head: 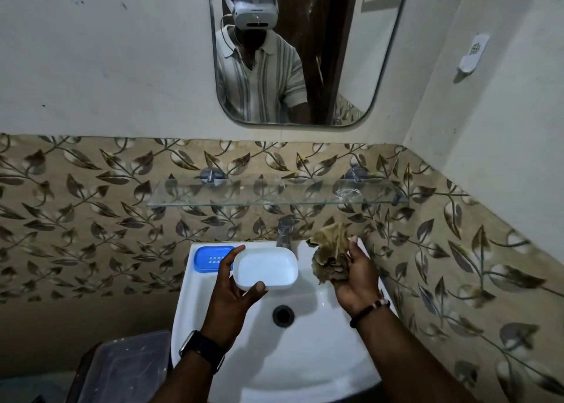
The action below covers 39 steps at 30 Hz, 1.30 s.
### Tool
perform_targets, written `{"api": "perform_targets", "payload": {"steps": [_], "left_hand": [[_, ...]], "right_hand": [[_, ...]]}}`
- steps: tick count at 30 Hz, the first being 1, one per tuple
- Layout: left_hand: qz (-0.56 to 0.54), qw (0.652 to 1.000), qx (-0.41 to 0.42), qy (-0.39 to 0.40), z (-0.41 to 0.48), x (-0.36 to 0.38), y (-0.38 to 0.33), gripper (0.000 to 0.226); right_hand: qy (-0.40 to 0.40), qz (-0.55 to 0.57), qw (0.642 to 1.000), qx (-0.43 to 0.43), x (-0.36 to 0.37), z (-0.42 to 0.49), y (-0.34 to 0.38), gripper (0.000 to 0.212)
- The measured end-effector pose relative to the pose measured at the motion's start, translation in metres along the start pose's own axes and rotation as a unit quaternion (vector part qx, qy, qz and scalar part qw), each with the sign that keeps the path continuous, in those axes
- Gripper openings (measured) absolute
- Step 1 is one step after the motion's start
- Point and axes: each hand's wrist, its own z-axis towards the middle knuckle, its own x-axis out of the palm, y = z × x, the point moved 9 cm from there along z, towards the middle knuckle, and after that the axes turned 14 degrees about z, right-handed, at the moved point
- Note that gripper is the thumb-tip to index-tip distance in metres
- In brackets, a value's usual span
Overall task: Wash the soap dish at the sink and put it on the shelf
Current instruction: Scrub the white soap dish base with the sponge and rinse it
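Observation:
My left hand holds a white soap dish over the white sink, hollow side up, fingers on its left end and thumb under its near edge. My right hand grips a crumpled brown cloth just right of the dish, beside the chrome tap. A blue slotted soap-dish part lies on the sink's back left corner. The glass shelf runs along the leaf-patterned tiles above the tap.
A mirror hangs above the shelf. The drain sits in the middle of the basin. A dark lidded bin stands left of the sink. A white wall holder is fixed on the right wall.

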Motion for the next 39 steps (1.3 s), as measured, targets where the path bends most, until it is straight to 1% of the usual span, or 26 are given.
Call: {"api": "perform_targets", "payload": {"steps": [1,2,4,5,7,11,13,14,18,22,23,25,26,27,28,29,30,31,32,33,34,35,36,38,39], "left_hand": [[-0.001,1.0,-0.002,0.0,0.001,0.002,0.001,0.089],[-0.002,1.0,-0.004,-0.001,0.001,0.003,0.002,0.09],[-0.003,1.0,-0.005,-0.002,0.003,0.005,0.004,0.091],[-0.004,1.0,-0.004,-0.002,0.004,0.006,0.005,0.091],[-0.009,1.0,-0.003,0.002,0.005,0.008,0.008,0.091],[-0.014,1.0,-0.009,0.004,0.006,0.011,0.018,0.094],[-0.016,1.0,-0.013,0.005,0.006,0.013,0.026,0.094],[-0.015,1.0,-0.015,0.007,0.005,0.013,0.03,0.094],[-0.001,0.999,-0.03,0.017,0.001,0.016,0.047,0.094],[0.021,0.999,-0.039,0.006,0.002,0.016,0.062,0.097],[0.026,0.999,-0.04,0.002,0.003,0.015,0.065,0.098],[0.032,0.999,-0.043,-0.007,0.006,0.014,0.071,0.1],[0.032,0.999,-0.043,-0.009,0.006,0.013,0.072,0.1],[0.032,0.998,-0.043,-0.01,0.006,0.012,0.072,0.101],[0.031,0.998,-0.045,-0.013,0.008,0.013,0.073,0.101],[0.03,0.998,-0.047,-0.016,0.009,0.013,0.074,0.101],[0.029,0.998,-0.047,-0.018,0.011,0.014,0.073,0.1],[0.028,0.998,-0.045,-0.018,0.012,0.016,0.072,0.099],[0.028,0.998,-0.044,-0.017,0.013,0.018,0.071,0.099],[0.027,0.999,-0.044,-0.018,0.014,0.019,0.07,0.098],[0.023,0.999,-0.045,-0.019,0.015,0.021,0.069,0.097],[0.019,0.999,-0.045,-0.02,0.015,0.022,0.067,0.097],[0.015,0.999,-0.044,-0.022,0.016,0.024,0.066,0.097],[0.013,0.999,-0.045,-0.023,0.017,0.028,0.063,0.098],[0.012,0.999,-0.045,-0.024,0.017,0.029,0.063,0.098]], "right_hand": [[0.014,0.023,0.999,0.025,-0.001,0.002,-0.004,0.046],[0.03,0.034,0.998,0.036,-0.001,0.003,-0.004,0.05],[0.049,0.02,0.999,0.013,0.0,0.008,0.002,0.038],[0.042,0.0,0.999,-0.003,-0.002,0.013,0.006,0.03],[-0.002,-0.031,0.999,-0.017,-0.012,0.023,0.012,0.028],[-0.108,-0.025,0.994,0.004,-0.048,0.05,0.019,0.025],[-0.145,-0.05,0.988,0.002,-0.068,0.064,0.026,0.022],[-0.151,-0.061,0.987,-0.002,-0.075,0.071,0.029,0.022],[-0.141,-0.078,0.987,-0.004,-0.089,0.096,0.035,0.026],[-0.119,-0.105,0.987,0.003,-0.094,0.126,0.037,0.026],[-0.11,-0.115,0.987,0.002,-0.095,0.133,0.036,0.027],[-0.063,-0.117,0.991,-0.005,-0.091,0.147,0.036,0.034],[-0.052,-0.149,0.987,-0.019,-0.088,0.153,0.038,0.041],[-0.042,-0.2,0.977,-0.052,-0.085,0.157,0.042,0.045],[-0.016,-0.215,0.973,-0.085,-0.074,0.156,0.051,0.043],[-0.005,-0.377,0.918,-0.124,-0.07,0.162,0.053,0.038],[0.022,-0.455,0.853,-0.256,-0.061,0.155,0.071,0.042],[0.015,-0.517,0.825,-0.227,-0.068,0.159,0.058,0.048],[0.015,-0.616,0.766,-0.182,-0.074,0.157,0.046,0.05],[0.025,-0.713,0.671,-0.2,-0.078,0.159,0.037,0.057],[0.032,-0.787,0.589,-0.181,-0.088,0.163,0.027,0.063],[0.057,-0.834,0.522,-0.172,-0.093,0.166,0.015,0.065],[0.087,-0.862,0.471,-0.166,-0.094,0.166,0.004,0.067],[0.103,-0.864,0.473,-0.14,-0.092,0.167,-0.002,0.068],[0.101,-0.866,0.468,-0.144,-0.09,0.168,-0.003,0.067]]}}
